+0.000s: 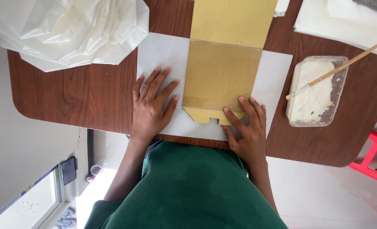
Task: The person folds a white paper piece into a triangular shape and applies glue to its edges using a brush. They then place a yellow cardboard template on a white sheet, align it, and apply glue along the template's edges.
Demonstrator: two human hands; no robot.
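The left hand (151, 106) is pressed flat, fingers spread, on the white sheet (163, 55); the right hand (247, 127) flattens the brown paper bag (218, 76) at lower centre. Uneven pressure could skew the bag's fold.

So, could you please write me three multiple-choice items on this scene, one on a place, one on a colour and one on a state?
1. Where does the plastic tub of white paste stand?
A. to the right of the white sheet
B. on the brown paper
C. under the white bags

2. What colour is the folded paper piece on the white sheet?
A. red
B. yellow-brown
C. blue

3. How does the left hand lie?
A. closed in a fist
B. lifted off the table
C. flat, fingers spread

Answers:
1 A, the tub sits on the wooden table right of the sheet, a brush resting in it.
2 B, it is plainly yellow-brown.
3 C, the palm lies flat on the sheet, while the right hand presses the paper's lower edge.
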